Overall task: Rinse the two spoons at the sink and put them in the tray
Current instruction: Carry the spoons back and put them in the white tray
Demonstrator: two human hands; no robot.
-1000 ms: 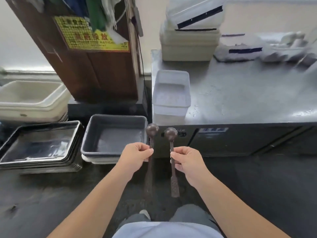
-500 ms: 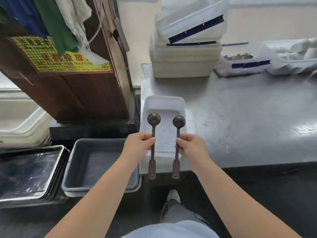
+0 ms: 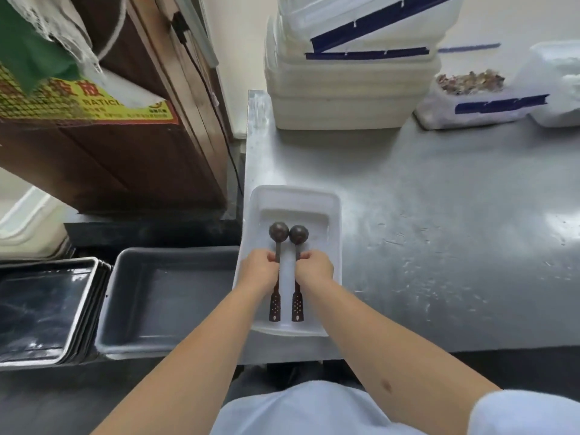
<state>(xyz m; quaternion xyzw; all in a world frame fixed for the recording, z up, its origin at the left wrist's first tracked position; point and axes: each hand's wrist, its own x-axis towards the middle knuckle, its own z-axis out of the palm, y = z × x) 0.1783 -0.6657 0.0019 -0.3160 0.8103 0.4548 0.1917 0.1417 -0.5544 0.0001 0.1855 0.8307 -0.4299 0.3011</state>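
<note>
Yellow sign (image 3: 84, 103) on brown cabinet (image 3: 131, 158), far left: Latin letters "RATICI…" legible, part covered; Chinese chars. too blurred to read.

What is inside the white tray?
Two dark spoons lie side by side in the white tray, bowls at the far end. The left hand and right hand hide the middle of each handle.

Steel counter (image 3: 439, 230), brown wooden cabinet (image 3: 125, 161), pale wall (image 3: 244, 42), perhaps dark floor (image 3: 47, 403)
</note>
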